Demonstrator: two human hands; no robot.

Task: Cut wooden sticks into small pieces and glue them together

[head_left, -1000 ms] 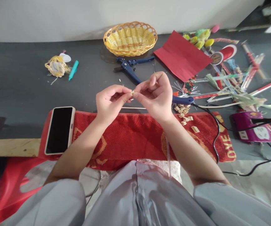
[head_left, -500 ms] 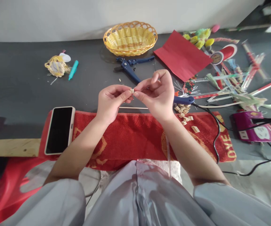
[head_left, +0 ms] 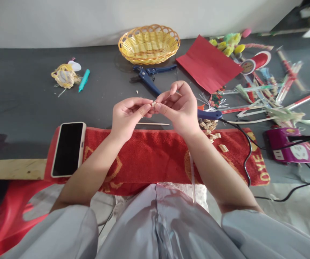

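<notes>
My left hand (head_left: pixel 126 117) and my right hand (head_left: pixel 180 108) meet above the dark table, fingertips pinched together on a small tan piece of wood (head_left: pixel 153 104). Both hands are closed in a pinch. Just below them a thin wooden stick (head_left: pixel 153 124) lies at the far edge of the red towel (head_left: pixel 149 154). A heap of several small tan wood pieces (head_left: pixel 211 130) rests on the towel beside my right wrist.
A phone (head_left: pixel 68 148) lies on the towel's left end. Blue pliers (head_left: pixel 148 77), a yellow wicker basket (head_left: pixel 148 43), red paper (head_left: pixel 207 64), a teal pen (head_left: pixel 84 80), a yellow tangle (head_left: pixel 64 75). Craft sticks (head_left: pixel 273 97), a purple device (head_left: pixel 289 145) and black cable (head_left: pixel 248 151) crowd the right.
Both hands keep pinching the small piece; they have shifted only slightly, the right hand's fingers curling a little lower. Nothing else moved.
</notes>
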